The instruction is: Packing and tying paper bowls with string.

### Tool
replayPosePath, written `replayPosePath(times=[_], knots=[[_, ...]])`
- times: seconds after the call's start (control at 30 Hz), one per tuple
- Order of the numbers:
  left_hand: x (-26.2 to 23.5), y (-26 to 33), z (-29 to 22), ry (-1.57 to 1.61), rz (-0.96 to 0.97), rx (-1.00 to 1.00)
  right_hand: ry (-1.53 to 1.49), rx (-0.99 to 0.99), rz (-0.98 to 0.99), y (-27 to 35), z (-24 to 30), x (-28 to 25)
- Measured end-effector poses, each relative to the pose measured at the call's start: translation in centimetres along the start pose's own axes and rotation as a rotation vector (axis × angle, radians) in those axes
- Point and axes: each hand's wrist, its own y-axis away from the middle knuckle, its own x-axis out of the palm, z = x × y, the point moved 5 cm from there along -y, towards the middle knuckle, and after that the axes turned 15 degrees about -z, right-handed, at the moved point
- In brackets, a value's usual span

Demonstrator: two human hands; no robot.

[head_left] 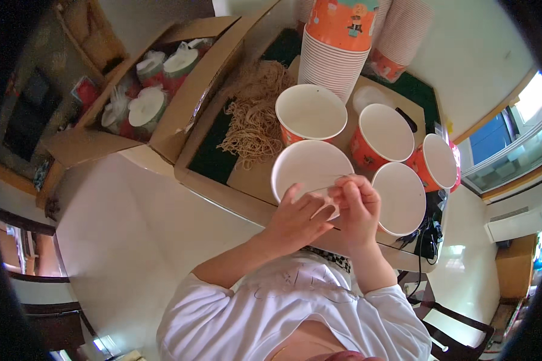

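Note:
My left hand (pixel 295 216) and my right hand (pixel 358 207) meet over the near rim of an empty white-lined paper bowl (pixel 310 162). Both pinch a small clear plastic packet (pixel 328 183) stretched between the fingertips. Several more open orange paper bowls stand around it: one behind (pixel 311 111), one further right (pixel 382 132), one at the far right (pixel 439 159) and one beside my right hand (pixel 400 195). A pile of dry tan noodles (pixel 256 117) lies on the table to the left of the bowls.
A tall stack of orange paper bowls (pixel 334 51) and a second stack (pixel 403 36) stand at the back. An open cardboard box (pixel 180 114) at the left holds lidded cups (pixel 147 105). The table edge (pixel 223 195) runs below the noodles; pale floor lies to the left.

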Motion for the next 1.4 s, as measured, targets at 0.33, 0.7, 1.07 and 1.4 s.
replayPosePath(times=[0.33,0.7,1.07,1.4], knots=[[-2.1,1.7,4.1,-0.025,0.393,-0.052,-0.283,-0.024,-0.177,-1.8,4.9,-5.0],[-4.5,-0.1,8.8,-0.164,0.525,-0.157,-0.503,-0.027,-0.121,-1.2,6.3,-9.6],[-3.5,-1.2,3.3,0.020,0.078,-0.211,0.292,0.000,-0.048,2.1,2.4,-7.5],[0.6,-2.1,0.5,0.360,0.020,-0.519,0.347,-0.014,0.125,3.0,1.8,-3.7]])
